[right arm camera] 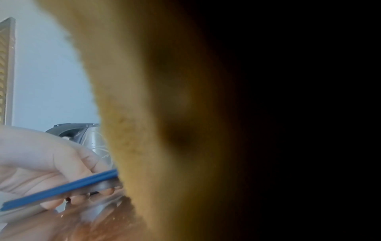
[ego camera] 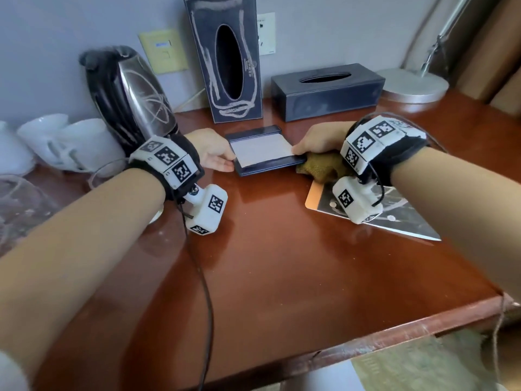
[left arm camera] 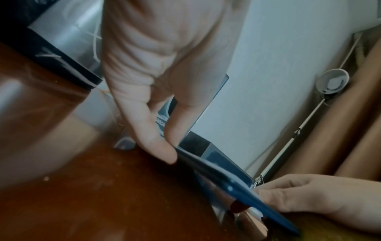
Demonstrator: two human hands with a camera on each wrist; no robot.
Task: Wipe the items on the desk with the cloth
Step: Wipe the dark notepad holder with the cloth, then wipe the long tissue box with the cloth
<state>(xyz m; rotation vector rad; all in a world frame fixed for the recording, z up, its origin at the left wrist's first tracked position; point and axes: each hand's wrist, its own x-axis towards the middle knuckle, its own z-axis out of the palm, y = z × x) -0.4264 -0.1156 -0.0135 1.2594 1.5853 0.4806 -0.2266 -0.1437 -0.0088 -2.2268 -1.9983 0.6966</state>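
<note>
A flat dark-blue notepad holder (ego camera: 269,168) with white paper in it sits mid-desk, between my two hands. My left hand (ego camera: 225,160) pinches its left edge between thumb and fingers (left arm camera: 164,153). My right hand (ego camera: 300,150) holds the right edge, with a bunched yellow-brown cloth (ego camera: 321,168) gripped under the palm. In the wrist views the holder (left arm camera: 226,179) (right arm camera: 62,190) looks tilted, with the left hand's fingers beneath it. The cloth (right arm camera: 164,114) blocks most of the right wrist view.
A steel kettle (ego camera: 132,100) and white cups (ego camera: 56,142) stand at the left. An upright tissue box (ego camera: 234,66), a lying tissue box (ego camera: 327,90) and a lamp base (ego camera: 414,86) line the wall. A printed card (ego camera: 400,218) lies under my right wrist.
</note>
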